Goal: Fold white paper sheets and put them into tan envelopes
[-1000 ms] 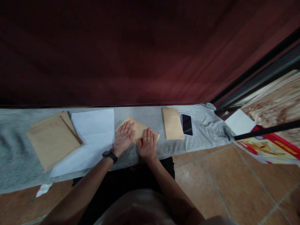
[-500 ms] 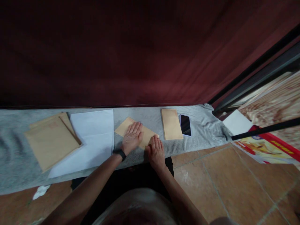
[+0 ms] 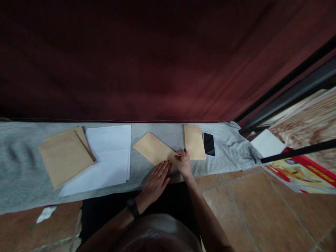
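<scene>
A tan paper envelope [image 3: 153, 147] lies aslant on the grey cloth in front of me. My left hand [image 3: 156, 179], with a dark band on its wrist, rests flat with fingers stretched over the envelope's near edge. At the right end of the same envelope, my right hand [image 3: 183, 161] is closed, its fingers pinching the corner. Just right of it lies a stack of tan envelopes [image 3: 194, 141], beside a dark-screened phone [image 3: 209, 144].
Left of me, white paper sheets [image 3: 112, 154] lie partly under larger brown envelopes [image 3: 67, 154]. Grey cloth [image 3: 231, 150] covers the narrow surface before a dark red curtain [image 3: 157, 63]. A red and yellow printed box [image 3: 304, 173] stands on the right beside a black bar [image 3: 301, 151].
My left hand has slid from the envelope's middle down to its near edge. My right hand has gone from flat fingers to a pinch at the right corner.
</scene>
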{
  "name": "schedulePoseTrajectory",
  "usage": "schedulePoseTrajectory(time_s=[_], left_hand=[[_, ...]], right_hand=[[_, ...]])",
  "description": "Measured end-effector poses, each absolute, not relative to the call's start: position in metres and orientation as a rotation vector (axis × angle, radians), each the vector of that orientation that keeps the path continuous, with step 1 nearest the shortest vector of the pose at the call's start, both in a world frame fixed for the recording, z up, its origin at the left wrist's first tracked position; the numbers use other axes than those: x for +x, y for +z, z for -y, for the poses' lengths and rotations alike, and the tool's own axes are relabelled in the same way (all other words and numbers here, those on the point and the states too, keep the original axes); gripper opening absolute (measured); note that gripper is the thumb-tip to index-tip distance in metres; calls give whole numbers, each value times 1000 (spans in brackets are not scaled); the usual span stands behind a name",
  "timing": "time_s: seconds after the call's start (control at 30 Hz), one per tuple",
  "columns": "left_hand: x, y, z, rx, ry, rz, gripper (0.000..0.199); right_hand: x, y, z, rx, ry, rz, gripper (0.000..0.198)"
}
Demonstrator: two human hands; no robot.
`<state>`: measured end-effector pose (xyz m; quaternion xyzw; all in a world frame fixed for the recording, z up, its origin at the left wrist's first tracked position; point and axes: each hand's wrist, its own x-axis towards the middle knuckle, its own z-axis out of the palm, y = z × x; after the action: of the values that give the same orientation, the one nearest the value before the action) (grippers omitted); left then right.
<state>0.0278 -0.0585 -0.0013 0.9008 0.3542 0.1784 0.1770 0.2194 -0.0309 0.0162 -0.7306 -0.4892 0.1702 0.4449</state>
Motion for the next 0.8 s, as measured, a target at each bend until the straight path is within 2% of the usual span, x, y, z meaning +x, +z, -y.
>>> schedulePoseTrajectory(time_s=[0.13,0.23,0.37,0.47,0.63,0.8], left_hand=[[24,11,60,2185,717,-1094,60],[27,28,50,1758,872,-1147,63],[30,52,23,1139,951,-1035,69],[25,57,7,859,997,-1006,64],[8,33,3,793,967,-1126,53],[-6,10,-10,1133,959,-1305,47]], right_hand=[[215,41,32,-1730,469,1162,20],[212,74,37,-1581,349,1147,22],[199,99,47,-1410,112,1601,22],[179,86,55,-1352,105,1974,26],[149,45,71,-1346,238,2163,22],[162,32,89,-1318,363,2147,37]])
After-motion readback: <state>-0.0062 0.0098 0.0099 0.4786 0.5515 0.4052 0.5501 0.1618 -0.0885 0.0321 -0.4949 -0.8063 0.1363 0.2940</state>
